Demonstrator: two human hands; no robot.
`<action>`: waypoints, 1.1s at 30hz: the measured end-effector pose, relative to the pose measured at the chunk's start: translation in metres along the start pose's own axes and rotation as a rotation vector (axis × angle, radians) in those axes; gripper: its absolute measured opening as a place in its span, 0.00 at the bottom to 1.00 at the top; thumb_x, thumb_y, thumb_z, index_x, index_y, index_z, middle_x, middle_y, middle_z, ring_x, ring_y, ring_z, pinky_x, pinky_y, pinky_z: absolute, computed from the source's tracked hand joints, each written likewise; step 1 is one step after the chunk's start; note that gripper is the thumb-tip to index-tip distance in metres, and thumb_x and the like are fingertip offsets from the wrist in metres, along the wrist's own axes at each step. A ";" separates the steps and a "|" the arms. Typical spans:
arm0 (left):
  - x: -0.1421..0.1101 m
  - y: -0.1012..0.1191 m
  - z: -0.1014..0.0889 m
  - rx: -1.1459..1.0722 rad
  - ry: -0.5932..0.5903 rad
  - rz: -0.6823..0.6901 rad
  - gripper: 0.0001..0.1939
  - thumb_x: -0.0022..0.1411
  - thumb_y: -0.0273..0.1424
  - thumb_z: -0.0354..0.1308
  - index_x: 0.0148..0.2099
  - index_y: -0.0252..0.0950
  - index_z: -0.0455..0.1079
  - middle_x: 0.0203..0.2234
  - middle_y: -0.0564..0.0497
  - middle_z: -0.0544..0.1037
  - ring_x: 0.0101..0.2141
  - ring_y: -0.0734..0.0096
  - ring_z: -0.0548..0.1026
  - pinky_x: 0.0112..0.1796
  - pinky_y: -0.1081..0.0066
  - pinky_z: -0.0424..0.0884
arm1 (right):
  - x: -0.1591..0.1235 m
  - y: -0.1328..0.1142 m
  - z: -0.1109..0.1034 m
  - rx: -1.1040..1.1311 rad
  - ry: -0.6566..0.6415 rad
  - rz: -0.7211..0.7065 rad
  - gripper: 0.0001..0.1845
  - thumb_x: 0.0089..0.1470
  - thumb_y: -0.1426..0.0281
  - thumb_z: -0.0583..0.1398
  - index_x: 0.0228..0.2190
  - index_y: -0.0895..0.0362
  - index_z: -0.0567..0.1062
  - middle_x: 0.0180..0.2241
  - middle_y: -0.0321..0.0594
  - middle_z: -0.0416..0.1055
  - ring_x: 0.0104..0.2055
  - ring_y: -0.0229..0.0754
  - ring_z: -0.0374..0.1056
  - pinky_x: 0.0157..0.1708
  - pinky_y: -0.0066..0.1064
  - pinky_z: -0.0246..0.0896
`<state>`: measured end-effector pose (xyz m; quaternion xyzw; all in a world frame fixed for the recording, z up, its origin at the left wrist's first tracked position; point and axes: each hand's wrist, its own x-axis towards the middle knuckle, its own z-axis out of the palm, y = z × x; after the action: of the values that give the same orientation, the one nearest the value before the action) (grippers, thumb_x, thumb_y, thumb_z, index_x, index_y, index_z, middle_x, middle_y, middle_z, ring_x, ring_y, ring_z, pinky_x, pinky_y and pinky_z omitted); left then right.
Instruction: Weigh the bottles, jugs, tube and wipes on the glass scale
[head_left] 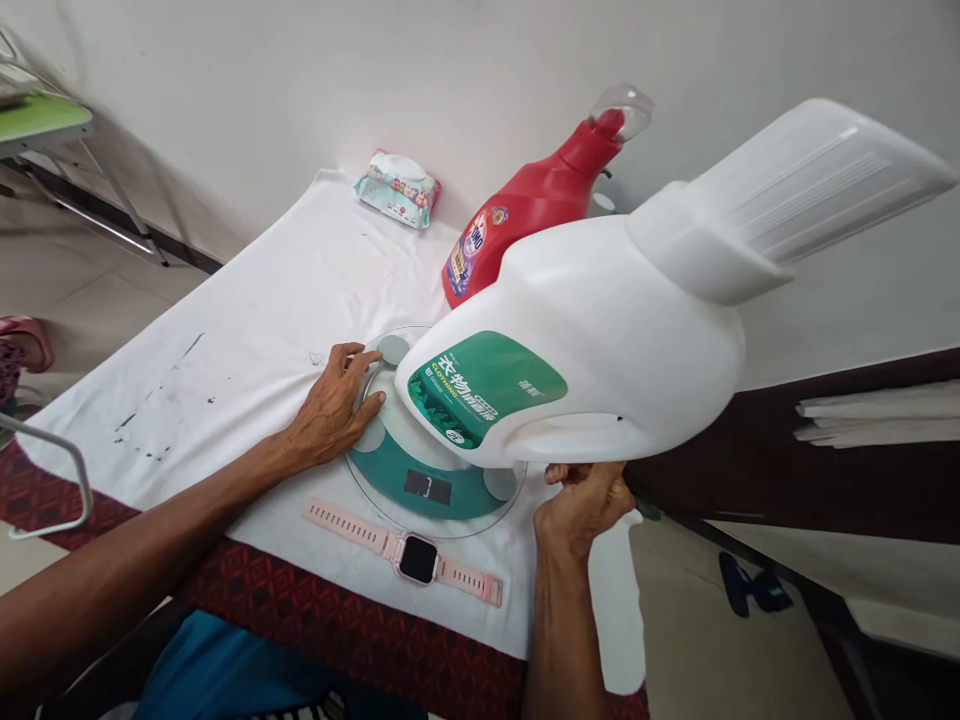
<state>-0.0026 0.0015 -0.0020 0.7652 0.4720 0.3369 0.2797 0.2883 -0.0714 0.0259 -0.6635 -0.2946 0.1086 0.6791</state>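
White "CLOTHING" bottle [622,310], red "OMO" bottle [525,215] behind

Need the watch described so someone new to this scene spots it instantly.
Find the white cloth, then the round glass scale on it. The watch lies between that scale and the dark-red border. Straightened pale-pink strap and dark square face set it apart from the scale.

White bottle [607,320], green-labelled, capped, overlaps the round glass scale [386,485], cap end rightward; base contact unclear. Teal-banded scale lies flat.
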 end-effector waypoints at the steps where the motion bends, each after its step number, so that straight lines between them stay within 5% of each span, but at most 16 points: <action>1: 0.000 0.000 0.000 0.000 0.001 0.003 0.23 0.72 0.37 0.54 0.66 0.40 0.60 0.62 0.38 0.61 0.53 0.52 0.75 0.51 0.44 0.80 | -0.001 -0.001 0.000 0.000 0.000 -0.001 0.32 0.62 0.46 0.59 0.16 0.53 0.63 0.14 0.31 0.59 0.18 0.33 0.56 0.20 0.27 0.52; 13: 0.000 0.000 -0.002 0.006 -0.019 -0.002 0.23 0.72 0.37 0.54 0.66 0.40 0.60 0.63 0.38 0.60 0.54 0.52 0.74 0.49 0.46 0.81 | 0.000 0.001 0.000 0.020 -0.016 -0.004 0.25 0.57 0.61 0.63 0.14 0.54 0.62 0.13 0.30 0.58 0.18 0.32 0.54 0.20 0.26 0.50; 25: 0.000 0.001 -0.002 -0.010 -0.010 -0.008 0.23 0.72 0.37 0.55 0.66 0.41 0.60 0.63 0.38 0.60 0.53 0.52 0.75 0.50 0.44 0.80 | 0.000 0.005 -0.003 -0.009 -0.060 0.025 0.23 0.56 0.65 0.62 0.14 0.53 0.62 0.13 0.29 0.58 0.18 0.32 0.55 0.21 0.27 0.50; 33: -0.002 -0.002 0.002 -0.016 0.041 0.028 0.22 0.73 0.37 0.54 0.66 0.42 0.60 0.62 0.38 0.62 0.52 0.52 0.77 0.53 0.41 0.78 | 0.006 0.003 -0.006 -0.002 -0.007 -0.001 0.21 0.59 0.50 0.60 0.26 0.55 0.72 0.24 0.32 0.66 0.27 0.37 0.63 0.27 0.29 0.63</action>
<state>-0.0028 0.0002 -0.0051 0.7623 0.4642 0.3602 0.2714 0.2968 -0.0734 0.0247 -0.6636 -0.2975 0.1103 0.6775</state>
